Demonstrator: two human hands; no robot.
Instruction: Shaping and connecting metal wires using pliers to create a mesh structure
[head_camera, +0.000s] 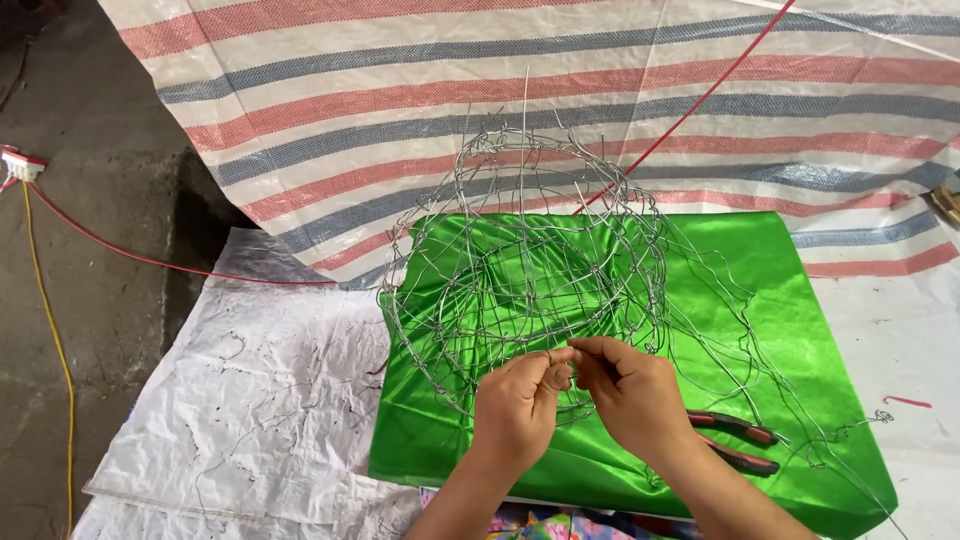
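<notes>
A round basket-like frame of thin silver wire (530, 250) stands on a shiny green cloth (780, 300). My left hand (518, 405) and my right hand (630, 392) meet at the frame's near rim. Both pinch the wire between thumb and fingers, almost touching each other. Loose wire strands (745, 330) trail from the frame to the right across the cloth. Red-handled pliers (735, 440) lie on the cloth just right of my right wrist, partly hidden by it.
A striped red, blue and white tarp (400, 100) covers the ground behind the cloth. A crumpled white plastic sheet (260, 390) lies to the left. A red cable (130, 255) and a yellow cable (55, 340) run over the bare grey floor at far left.
</notes>
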